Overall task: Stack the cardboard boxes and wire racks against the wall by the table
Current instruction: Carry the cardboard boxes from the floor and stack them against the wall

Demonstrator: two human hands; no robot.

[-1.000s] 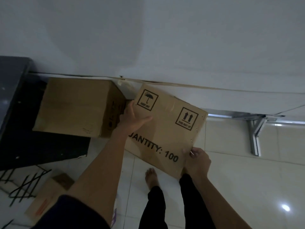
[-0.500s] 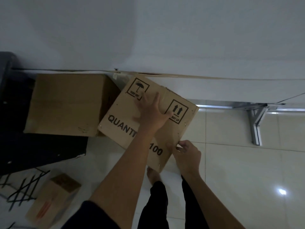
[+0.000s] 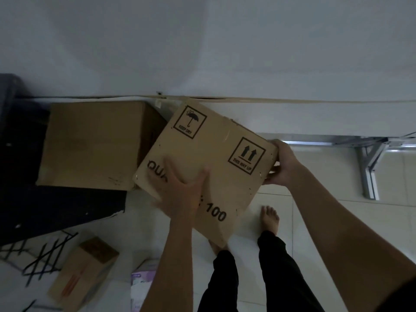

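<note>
A brown cardboard box (image 3: 209, 140) printed with "QUANTITY: 100", an umbrella mark and up-arrows is held tilted in front of me, above the floor. My left hand (image 3: 180, 194) lies flat on its printed face near the lower left edge. My right hand (image 3: 281, 163) grips its right corner. A larger plain cardboard box (image 3: 90, 145) stands to the left against the wall, touching the held box. Black wire racks (image 3: 42, 260) lie on the floor at lower left.
A small cardboard box (image 3: 83, 271) lies on the floor at lower left, a purple packet (image 3: 141, 280) beside it. A dark table (image 3: 56, 210) fills the left edge. A metal bracket (image 3: 369, 167) stands by the wall at right. My bare feet are on white tiles.
My right hand moved from the box's lower edge up to its right corner. My left hand slid down the printed face toward me. The box shifted slightly right.
</note>
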